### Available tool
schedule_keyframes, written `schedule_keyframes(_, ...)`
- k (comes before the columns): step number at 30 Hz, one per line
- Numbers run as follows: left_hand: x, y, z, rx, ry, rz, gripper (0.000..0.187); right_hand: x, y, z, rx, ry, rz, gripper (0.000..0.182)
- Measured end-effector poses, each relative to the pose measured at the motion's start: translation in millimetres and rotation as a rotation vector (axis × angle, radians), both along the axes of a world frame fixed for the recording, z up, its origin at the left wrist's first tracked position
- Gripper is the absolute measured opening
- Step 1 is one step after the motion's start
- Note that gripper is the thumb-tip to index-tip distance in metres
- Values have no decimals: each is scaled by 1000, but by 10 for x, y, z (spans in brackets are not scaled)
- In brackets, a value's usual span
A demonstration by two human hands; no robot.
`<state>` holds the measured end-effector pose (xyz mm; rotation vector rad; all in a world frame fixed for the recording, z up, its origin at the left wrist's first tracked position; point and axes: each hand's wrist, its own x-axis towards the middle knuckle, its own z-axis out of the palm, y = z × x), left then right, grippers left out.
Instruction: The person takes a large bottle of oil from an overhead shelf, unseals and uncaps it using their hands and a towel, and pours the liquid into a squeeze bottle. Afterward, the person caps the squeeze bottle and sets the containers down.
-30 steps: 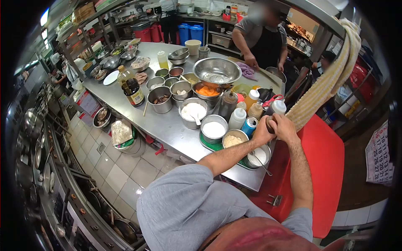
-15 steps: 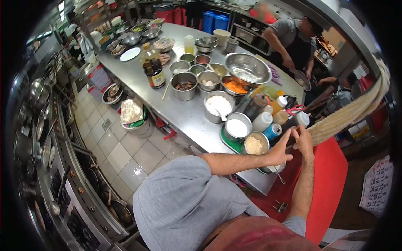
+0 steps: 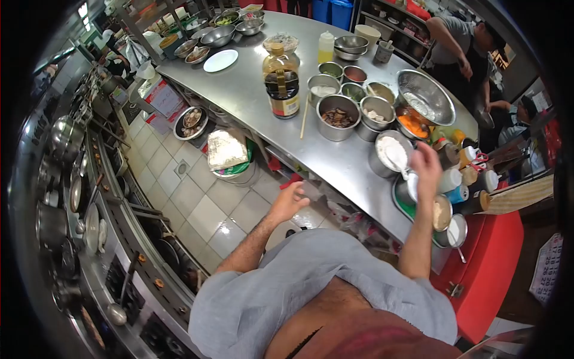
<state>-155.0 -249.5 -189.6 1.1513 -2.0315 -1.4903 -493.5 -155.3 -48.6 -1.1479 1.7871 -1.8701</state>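
Observation:
My left hand point(image 3: 289, 203) hangs over the floor beside the steel table, with nothing in it and its fingers loosely apart. My right hand point(image 3: 426, 170) is above the table, blurred by motion, so its fingers do not show clearly. Nearest to it is a steel pot of white powder point(image 3: 390, 149) with a white spoon point(image 3: 404, 172) leaning in it. Just below, a smaller bowl of white contents point(image 3: 408, 189) stands on a green tray point(image 3: 399, 202), partly behind my right hand. A bowl of beige powder point(image 3: 442, 213) lies beside my right wrist.
The steel table point(image 3: 281, 140) carries a bottle of dark sauce point(image 3: 281, 84), a pot of dark pieces point(image 3: 338, 118), a large steel bowl point(image 3: 426, 99) and squeeze bottles point(image 3: 451, 179). Stoves line the left. A covered bucket point(image 3: 230, 152) stands on the floor. Another person point(image 3: 454, 48) works across the table.
My hands, together near the squeeze bottles before, have parted. My left hand moved left over the floor; my right hand moved toward the white powder pot. The view has turned left.

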Motion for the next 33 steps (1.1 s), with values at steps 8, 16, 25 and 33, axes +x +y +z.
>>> schedule_keyframes(8,952,-319,144,-134,20,319,56,1564,-1846,-86,80,163,479,34)
schedule_keyframes(16,1547,-177,-218,138,-77,537,58,1957,-3035,-355,-22,111,196,47)
schedule_keyframes(25,1072,-1882,220,-276,-103,448,46,1825,-3388,-596,-128,-87,265,51)
schedule_keyframes(33,-220,-4089,229,-789,-11,174,37,1902,-3051,-424,-32,-235,306,58)
